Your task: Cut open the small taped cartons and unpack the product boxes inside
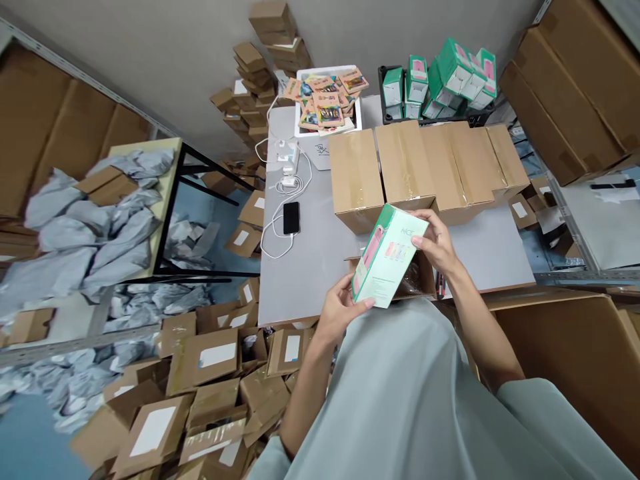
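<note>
Both hands hold a pale green product box (389, 257) with a pink picture on its side, above the near edge of the grey table (310, 267). My left hand (341, 308) grips its lower end, thumb on the face. My right hand (436, 241) closes round its upper right corner. Just under the green box sits an open brown carton (417, 281), mostly hidden by it.
A row of taped cardboard boxes (425, 167) stands behind the green box. A black phone (291, 218) on a white cable lies to the left. More green boxes (440, 80) and a white tray of leaflets (327, 100) sit at the back. Labelled parcels (210, 387) and grey mailers (90, 227) pile up at left.
</note>
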Tool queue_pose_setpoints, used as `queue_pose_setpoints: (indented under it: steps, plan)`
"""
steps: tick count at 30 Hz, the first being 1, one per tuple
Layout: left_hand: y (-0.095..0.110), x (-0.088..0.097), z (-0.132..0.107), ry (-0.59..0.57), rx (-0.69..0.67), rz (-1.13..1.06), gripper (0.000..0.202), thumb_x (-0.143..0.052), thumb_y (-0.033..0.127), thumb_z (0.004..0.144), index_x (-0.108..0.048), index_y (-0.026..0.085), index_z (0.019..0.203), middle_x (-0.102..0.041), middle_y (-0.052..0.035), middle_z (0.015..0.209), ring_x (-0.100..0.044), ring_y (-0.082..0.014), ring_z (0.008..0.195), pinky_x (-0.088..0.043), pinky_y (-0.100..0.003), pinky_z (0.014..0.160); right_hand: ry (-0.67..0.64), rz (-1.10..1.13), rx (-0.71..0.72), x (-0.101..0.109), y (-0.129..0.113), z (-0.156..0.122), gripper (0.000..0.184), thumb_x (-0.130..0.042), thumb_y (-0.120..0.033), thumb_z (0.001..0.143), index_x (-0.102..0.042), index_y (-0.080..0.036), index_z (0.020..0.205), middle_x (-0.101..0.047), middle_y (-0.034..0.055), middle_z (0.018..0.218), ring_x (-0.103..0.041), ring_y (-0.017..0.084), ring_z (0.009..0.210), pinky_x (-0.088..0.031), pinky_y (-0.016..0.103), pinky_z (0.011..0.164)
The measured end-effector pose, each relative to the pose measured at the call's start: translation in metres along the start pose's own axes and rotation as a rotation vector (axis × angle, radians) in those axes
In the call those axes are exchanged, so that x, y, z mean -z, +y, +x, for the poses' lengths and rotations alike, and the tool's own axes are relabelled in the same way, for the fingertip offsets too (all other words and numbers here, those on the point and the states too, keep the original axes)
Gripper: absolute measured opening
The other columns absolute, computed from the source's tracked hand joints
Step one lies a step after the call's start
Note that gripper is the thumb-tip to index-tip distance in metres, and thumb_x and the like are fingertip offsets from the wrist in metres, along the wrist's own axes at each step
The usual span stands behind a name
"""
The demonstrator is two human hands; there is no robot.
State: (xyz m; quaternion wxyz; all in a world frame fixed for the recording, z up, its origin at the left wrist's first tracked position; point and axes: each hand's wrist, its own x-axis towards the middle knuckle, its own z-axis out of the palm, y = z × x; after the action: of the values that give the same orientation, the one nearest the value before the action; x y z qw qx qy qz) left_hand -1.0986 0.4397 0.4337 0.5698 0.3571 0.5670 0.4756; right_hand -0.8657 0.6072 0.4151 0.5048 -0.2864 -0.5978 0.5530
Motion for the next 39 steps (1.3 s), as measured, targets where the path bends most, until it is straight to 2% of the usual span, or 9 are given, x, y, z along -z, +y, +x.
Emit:
queue_pose_setpoints:
  steps: [7, 10, 13, 16, 19, 24, 27, 32, 39]
  plan:
    - [-0.012, -0.016, -0.009, 0.182, -0.107, 0.081, 0.066, -0.103, 0.053, 0.069, -0.069, 0.022, 0.115, -0.082, -0.0076, 0.112, -0.082, -0.0282, 0.100, -0.072, -0.045, 0.094, -0.119, 0.028, -0.020, 0.000, -0.008, 0.011, 0.060, -0.089, -0.068, 0.084, -0.069, -0.032, 0.127, -0.074, 0.0073, 0.140, -0.073, 0.028, 0.126, -0.062, 0.048, 0.108]
    - [-0.018, -0.020, -0.006, 0.334, -0.198, 0.149, 0.066, -0.102, 0.049, 0.071, -0.064, 0.023, 0.118, -0.079, -0.0063, 0.111, -0.080, -0.0261, 0.102, -0.070, -0.042, 0.094, -0.027, -0.060, -0.018, -0.013, -0.016, 0.003, 0.069, -0.088, -0.070, 0.087, -0.064, -0.035, 0.141, -0.066, 0.0091, 0.156, -0.072, 0.028, 0.128, -0.066, 0.046, 0.102]
    - [-0.016, -0.026, -0.006, 0.458, -0.377, 0.320, 0.063, -0.099, 0.044, 0.077, -0.065, 0.024, 0.127, -0.073, -0.0092, 0.125, -0.075, -0.0294, 0.120, -0.064, -0.046, 0.107, 0.077, -0.098, -0.001, -0.028, -0.014, -0.003, 0.074, -0.085, -0.073, 0.088, -0.057, -0.036, 0.146, -0.066, 0.0098, 0.153, -0.074, 0.027, 0.122, -0.068, 0.045, 0.097]
    - [-0.006, -0.025, -0.008, 0.350, -0.432, 0.361, 0.076, -0.102, 0.049, 0.074, -0.066, 0.025, 0.137, -0.067, -0.0139, 0.144, -0.065, -0.0359, 0.142, -0.060, -0.049, 0.114, 0.156, -0.084, 0.002, -0.034, -0.006, -0.001, 0.069, -0.087, -0.071, 0.087, -0.058, -0.032, 0.136, -0.072, 0.0086, 0.136, -0.075, 0.026, 0.115, -0.067, 0.046, 0.101]
    - [0.003, -0.011, -0.006, 0.121, -0.266, 0.169, 0.078, -0.098, 0.061, 0.079, -0.067, 0.025, 0.141, -0.064, -0.0173, 0.158, -0.062, -0.0387, 0.149, -0.064, -0.048, 0.110, 0.156, -0.032, -0.035, -0.029, -0.004, 0.002, 0.067, -0.089, -0.072, 0.083, -0.059, -0.032, 0.128, -0.074, 0.0062, 0.127, -0.075, 0.025, 0.110, -0.067, 0.047, 0.100]
    - [0.002, 0.011, 0.003, -0.067, 0.050, 0.032, 0.088, -0.108, 0.049, 0.067, -0.068, 0.021, 0.140, -0.075, -0.0190, 0.145, -0.082, -0.0352, 0.115, -0.071, -0.049, 0.097, -0.033, -0.036, 0.012, -0.025, -0.016, -0.002, 0.064, -0.088, -0.072, 0.083, -0.060, -0.032, 0.125, -0.071, 0.0061, 0.127, -0.073, 0.026, 0.112, -0.066, 0.046, 0.096]
    - [-0.004, 0.008, 0.006, -0.048, 0.064, -0.002, 0.092, -0.111, 0.041, 0.062, -0.064, 0.019, 0.138, -0.081, -0.0154, 0.127, -0.085, -0.0316, 0.104, -0.071, -0.051, 0.099, -0.214, -0.014, 0.080, -0.029, -0.030, -0.006, 0.053, -0.085, -0.064, 0.089, -0.062, -0.031, 0.122, -0.069, 0.0075, 0.131, -0.072, 0.026, 0.116, -0.065, 0.046, 0.098]
    - [-0.013, 0.002, 0.009, 0.052, -0.077, 0.021, 0.084, -0.110, 0.041, 0.061, -0.064, 0.021, 0.129, -0.074, -0.0148, 0.143, -0.083, -0.0308, 0.115, -0.070, -0.048, 0.104, -0.359, -0.039, 0.115, -0.030, -0.055, -0.007, 0.038, -0.085, -0.051, 0.090, -0.067, -0.031, 0.118, -0.062, 0.0106, 0.157, -0.063, 0.031, 0.146, -0.060, 0.052, 0.112]
    - [-0.030, 0.012, 0.013, 0.301, -0.250, 0.155, 0.080, -0.105, 0.043, 0.065, -0.062, 0.023, 0.129, -0.077, -0.0112, 0.133, -0.084, -0.0263, 0.106, -0.071, -0.041, 0.097, -0.157, -0.244, 0.226, -0.039, -0.057, -0.023, 0.046, -0.090, -0.051, 0.092, -0.069, -0.036, 0.130, -0.053, 0.0109, 0.164, -0.054, 0.033, 0.157, -0.049, 0.061, 0.128]
